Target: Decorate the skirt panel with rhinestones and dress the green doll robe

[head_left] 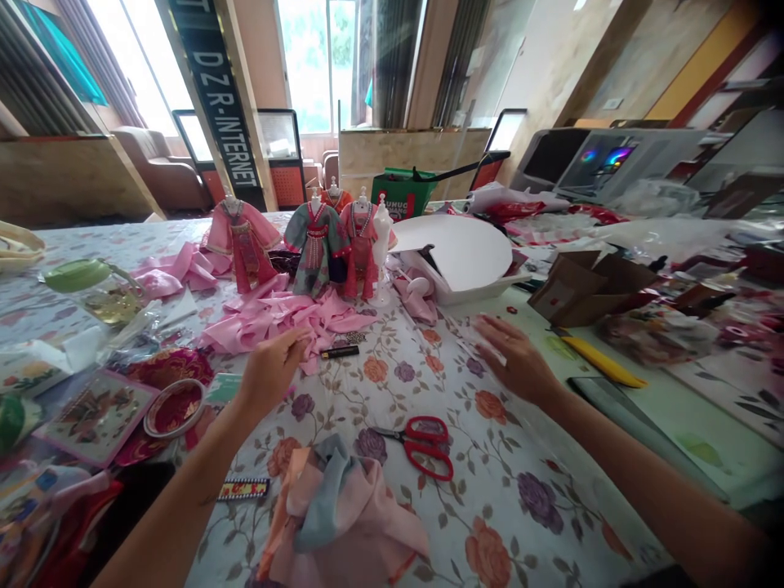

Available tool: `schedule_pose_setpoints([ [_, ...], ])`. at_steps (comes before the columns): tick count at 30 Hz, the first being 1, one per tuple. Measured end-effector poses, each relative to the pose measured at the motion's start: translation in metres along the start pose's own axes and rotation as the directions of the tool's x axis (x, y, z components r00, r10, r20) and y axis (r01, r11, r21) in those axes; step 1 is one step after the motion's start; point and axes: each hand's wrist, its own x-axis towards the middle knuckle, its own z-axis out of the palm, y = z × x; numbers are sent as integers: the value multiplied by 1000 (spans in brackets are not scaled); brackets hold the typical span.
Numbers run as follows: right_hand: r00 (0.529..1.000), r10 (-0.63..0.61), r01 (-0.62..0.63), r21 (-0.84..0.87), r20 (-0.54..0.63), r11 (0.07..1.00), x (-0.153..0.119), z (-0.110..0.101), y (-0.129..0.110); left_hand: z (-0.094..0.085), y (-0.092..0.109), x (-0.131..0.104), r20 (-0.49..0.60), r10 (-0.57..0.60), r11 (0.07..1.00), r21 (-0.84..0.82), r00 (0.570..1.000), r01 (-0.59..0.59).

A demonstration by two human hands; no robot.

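My left hand (273,366) is at the edge of the pink cloth (269,320), its fingers curled together; what they hold, if anything, is hidden. Over the flowered tablecloth to the right, my right hand (515,359) has its fingers spread, with a thin whitish strip by them that I cannot make out. A small black tube (340,353) lies between the hands. Nearer to me are red-handled scissors (427,445) and a crumpled peach and grey-blue cloth (352,514). Small dress forms wear a pink robe (243,237), a green robe (315,245) and another pink robe (361,245).
On the left stand a green-lidded jug (101,290) and a bowl (175,408). A white tray (459,253) sits at the back. To the right are a cardboard box (581,286), a yellow cutter (603,359), a dark flat slab (643,433) and plastic bags.
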Motion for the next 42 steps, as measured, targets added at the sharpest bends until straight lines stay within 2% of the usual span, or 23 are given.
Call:
schedule_pose_setpoints([
  [1, 989, -110, 110, 8, 100, 994, -8, 1, -8, -6, 3, -2, 7, -27, 1000, -11, 1000, 27],
  [3, 929, -248, 251, 22, 276, 968, -19, 8, -16, -16, 9, -9, 34, -40, 999, -19, 999, 41],
  [4, 908, -260, 269, 19, 328, 963, -21, 13, -15, -19, 12, -13, 53, -40, 999, -27, 998, 41],
  [5, 913, -226, 243, -8, 341, 970, -21, 18, -10, -22, 15, -19, 82, -36, 998, -47, 996, 40],
  [7, 942, -152, 177, -59, 300, 982, -13, 27, 6, -28, 21, -31, 181, -22, 992, -119, 983, 44],
  [8, 968, -109, 136, -108, 228, 985, -7, 29, 15, -30, 24, -38, 248, -13, 985, -161, 969, 55],
  [11, 987, -88, 107, -137, 134, 985, 10, 26, 28, -37, 32, -61, 460, 26, 964, -245, 887, 99],
  [15, 990, -136, 140, -93, 46, 986, 13, 23, 8, -41, 45, -90, 636, 89, 954, -275, 767, 117],
  [17, 975, -204, 209, -50, 91, 977, 9, 26, -1, -39, 51, -99, 686, 127, 964, -257, 717, 74],
  [20, 976, -185, 192, -59, 114, 980, 8, 28, -3, -32, 58, -106, 718, 166, 977, -214, 676, -13],
  [23, 997, -81, 81, -95, 10, 992, 11, 17, -13, -23, 60, -109, 696, 173, 981, -189, 697, -55],
  [25, 998, -50, 49, -22, -31, 999, 9, 3, -38, -20, 60, -109, 670, 170, 979, -196, 723, -50],
  [27, 998, -39, 45, 153, -44, 987, 1, -13, -75, -19, 59, -110, 651, 155, 977, -214, 743, -17],
  [28, 995, -84, 67, 245, 60, 967, -4, -20, -95, -19, 58, -110, 643, 142, 975, -224, 753, 7],
  [30, 941, -167, 54, 357, 294, 933, -16, -32, -128, -18, 55, -111, 604, 78, 970, -229, 793, 78],
  [32, 902, -168, -2, 394, 398, 919, -26, -38, -147, -16, 51, -112, 526, -45, 964, -201, 849, 175],
  [34, 888, -149, -42, 399, 436, 916, -33, -38, -153, -15, 47, -113, 455, -147, 953, -172, 878, 248],
  [36, 892, -111, -75, 385, 439, 920, -37, -34, -152, -14, 45, -114, 436, -162, 948, -180, 885, 262],
  [40, 920, -5, -130, 320, 391, 939, -39, -25, -145, -9, 51, -110, 429, -81, 926, -302, 900, 227],
  [42, 921, -18, -113, 312, 388, 943, -37, -24, -144, -4, 57, -107, 429, -9, 908, -374, 903, 187],
])
